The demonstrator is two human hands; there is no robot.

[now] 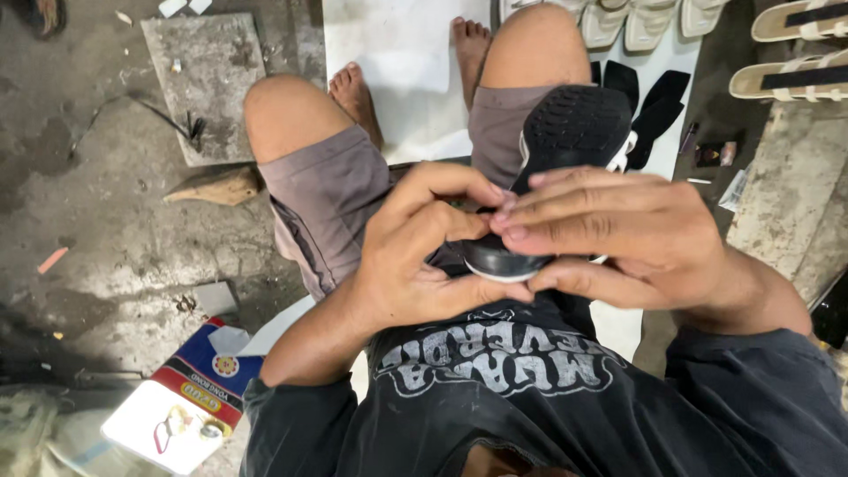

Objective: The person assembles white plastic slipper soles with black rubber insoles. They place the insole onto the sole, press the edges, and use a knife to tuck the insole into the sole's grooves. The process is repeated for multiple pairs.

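Note:
A black shoe (572, 132) with a white-edged, studded black sole lies sole-up across my lap, its toe pointing away from me. My left hand (415, 252) grips its near end from the left, thumb and fingers curled over the heel. My right hand (618, 234) wraps the same end from the right, fingers laid flat across the top and fingertips meeting those of the left hand. The heel part is mostly hidden under both hands. I sit with bare knees and grey shorts, feet on a white sheet (389, 62).
A wooden shoe last (216, 185) lies on the stained concrete floor at left, beside a grey slab (208, 79). An open glue tin (181, 411) sits at lower left. Black cut pieces (654, 106) and pale sandal soles (795, 53) lie at upper right.

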